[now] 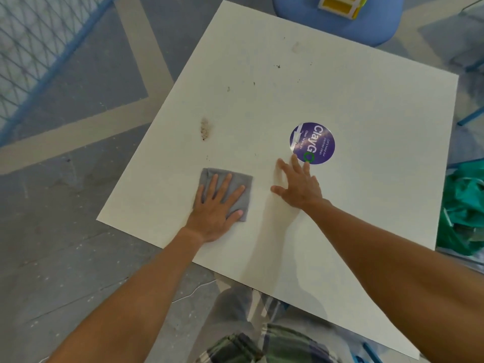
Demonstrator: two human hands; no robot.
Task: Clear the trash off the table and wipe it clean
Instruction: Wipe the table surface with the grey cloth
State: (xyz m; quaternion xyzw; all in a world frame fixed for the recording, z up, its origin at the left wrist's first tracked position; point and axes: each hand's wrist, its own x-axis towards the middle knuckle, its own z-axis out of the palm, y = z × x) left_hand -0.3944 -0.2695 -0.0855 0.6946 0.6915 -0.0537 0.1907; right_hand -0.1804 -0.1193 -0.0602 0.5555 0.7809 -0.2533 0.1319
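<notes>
Head view: the left grip (214,213) is pressing flat, fingers straight and spread, on a folded grey cloth (207,174), which is lying on the white square table (340,231) near its left edge. The palm is overhanging the cloth's near side and touching the table. Just beside it, the right grip (301,187) is resting open on the bare table, fingers fanned apart and holding nothing, its fingertips reaching the near rim of a round purple sticker (313,142) with white lettering. Beyond the cloth, apart from it, a brown smeared stain (205,129) is sitting on the table, and small dark specks (278,66) are lying scattered further toward the far side. A faint pale smudge (296,47) is showing near the far corner. Past that corner a blue rounded seat (366,27) is carrying a yellow and white box (337,6). At the table's right side, crumpled green fabric (463,205) is lying below the table's level.
</notes>
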